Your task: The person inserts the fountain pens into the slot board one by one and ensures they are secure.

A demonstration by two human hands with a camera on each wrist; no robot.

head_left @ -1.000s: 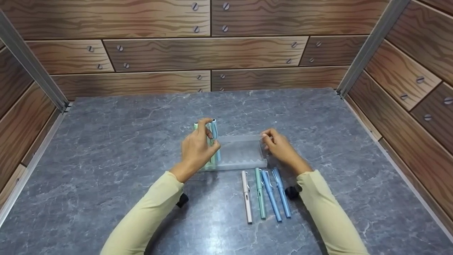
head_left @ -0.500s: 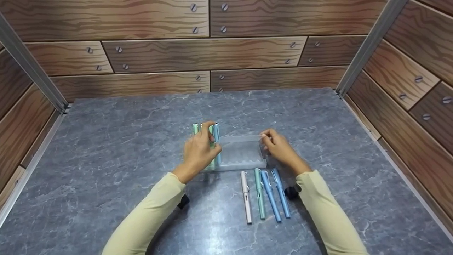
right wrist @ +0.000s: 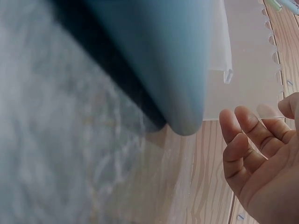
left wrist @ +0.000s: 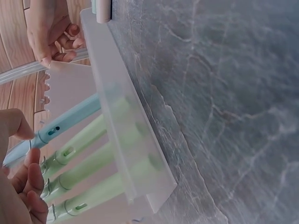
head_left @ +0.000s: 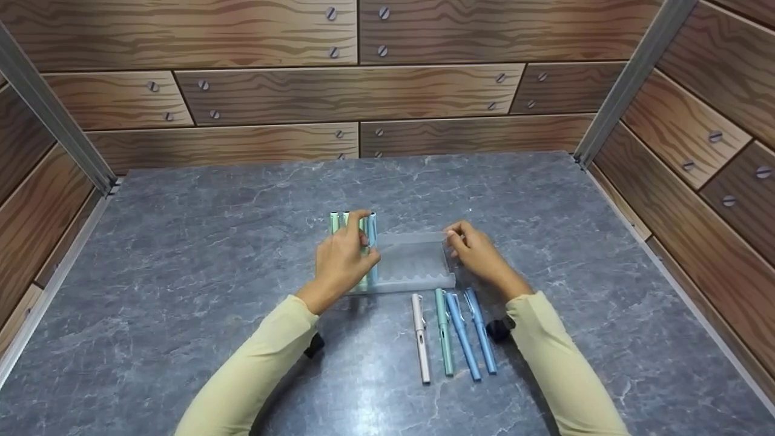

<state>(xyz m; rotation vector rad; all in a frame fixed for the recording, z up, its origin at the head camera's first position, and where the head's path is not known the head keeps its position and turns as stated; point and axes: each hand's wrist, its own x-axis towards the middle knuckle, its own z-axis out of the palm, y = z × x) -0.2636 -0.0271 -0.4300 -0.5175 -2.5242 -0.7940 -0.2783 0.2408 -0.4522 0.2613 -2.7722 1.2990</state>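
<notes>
My left hand (head_left: 342, 260) pinches a light blue pen (left wrist: 70, 119) between thumb and index finger. The pen lies in a clear frosted pen tray (head_left: 418, 257) with a notched edge, beside several light green pens (left wrist: 88, 165), their clips toward the far side. In the head view that hand covers much of these pens. My right hand (head_left: 481, 254) pinches the tray's right edge near its back corner; in the right wrist view the thumb is above the clear sheet and a fingertip shows through it.
In front of the tray a pale pinkish-grey pen (head_left: 420, 339), a teal pen (head_left: 444, 333) and two blue pens (head_left: 464, 336) lie side by side on the grey marbled table (head_left: 212, 242). Wood-patterned walls (head_left: 351, 91) enclose the back and sides.
The light blue pen has shifted slightly right and nearer, now lining up beside the green pens. My left hand moved a little right with it. My right hand stays at the tray's edge.
</notes>
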